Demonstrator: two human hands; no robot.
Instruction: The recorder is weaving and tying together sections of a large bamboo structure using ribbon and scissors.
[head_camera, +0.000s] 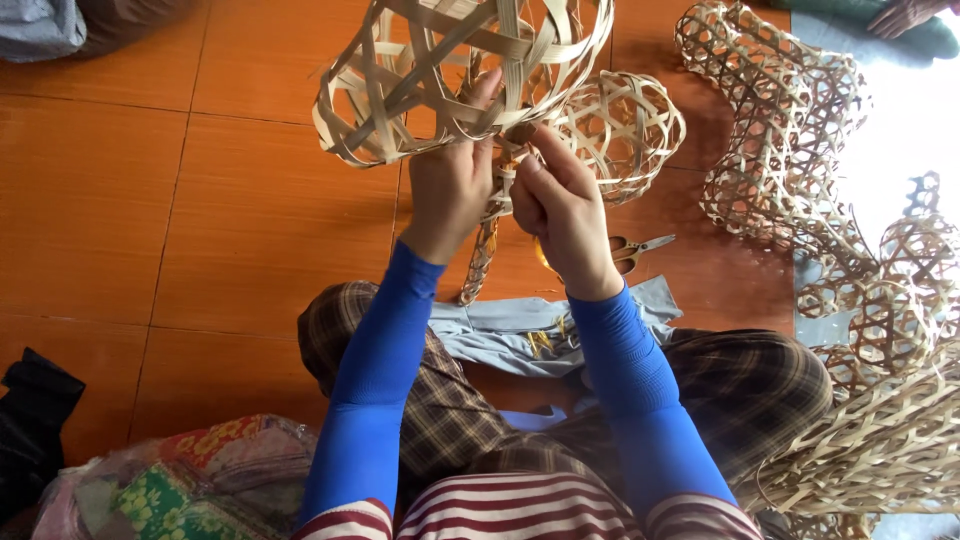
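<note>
At the top centre of the frame the left hand (450, 185) is closed on a strip of an open-weave bamboo basket (455, 75), holding it up off the floor (150, 220). The right hand (560, 205) pinches a thin strand just under the basket, where a woven handle (482, 255) hangs down. A second basket (625, 125) lies just behind the hands, and scissors (635, 250) lie on the floor just right of the right wrist. More baskets (790, 140) pile up along the right edge. The strips look stiff and springy: if the pinch slackens, the strand could spring free and the binding loosen, and a hard pull might crack a strip. A downward sweep of the right arm could catch the scissors
</note>
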